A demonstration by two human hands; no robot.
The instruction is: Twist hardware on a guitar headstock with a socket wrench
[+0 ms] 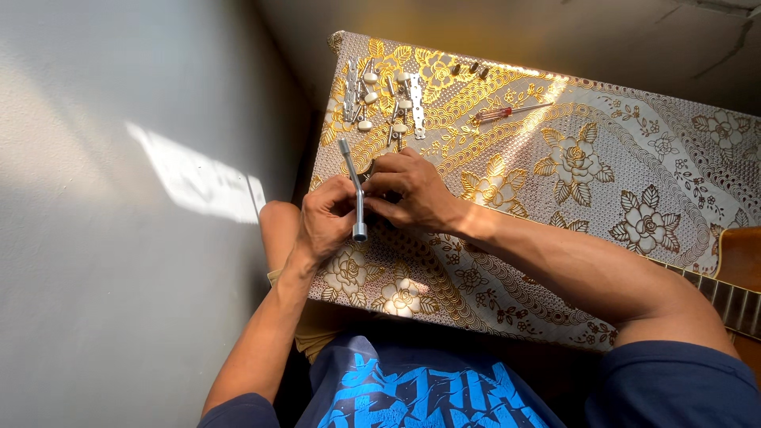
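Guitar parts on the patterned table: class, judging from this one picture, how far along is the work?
Done: two strips of tuning pegs lie loose on the tablecloth, beside small dark pieces. In hand: the left hand grips a bent metal socket wrench, while the right hand pinches a small part, mostly hidden. Left: a red-handled screwdriver lies untouched, and the guitar waits at the table's right edge.

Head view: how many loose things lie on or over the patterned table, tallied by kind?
Metal socket wrench, held in both hands: 1
Screwdriver with red handle: 1
Tuner strips with white knobs: 2
Small dark bushings near the far edge: 3
Total: 7
Anything under the hands is hidden.
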